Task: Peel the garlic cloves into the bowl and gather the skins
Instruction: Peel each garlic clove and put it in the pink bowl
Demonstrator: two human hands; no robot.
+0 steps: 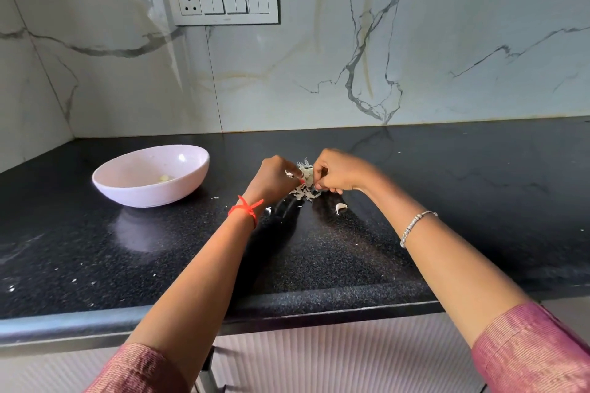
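Observation:
A pale pink bowl point(150, 180) stands on the black counter at the left, with peeled garlic cloves point(163, 178) lying inside. My left hand point(275, 177) and my right hand point(339, 173) meet just above the counter, both pinching a piece of garlic with papery skin point(307, 173) between their fingertips. Under the hands lies a small heap of loose skins point(305, 192). One unpeeled clove point(341, 208) lies on the counter just in front of my right hand.
The black granite counter point(447, 201) runs to a marble wall behind and a corner at the left. A switch panel point(223, 2) sits on the wall. Small skin flakes point(268, 209) dot the counter near my left wrist.

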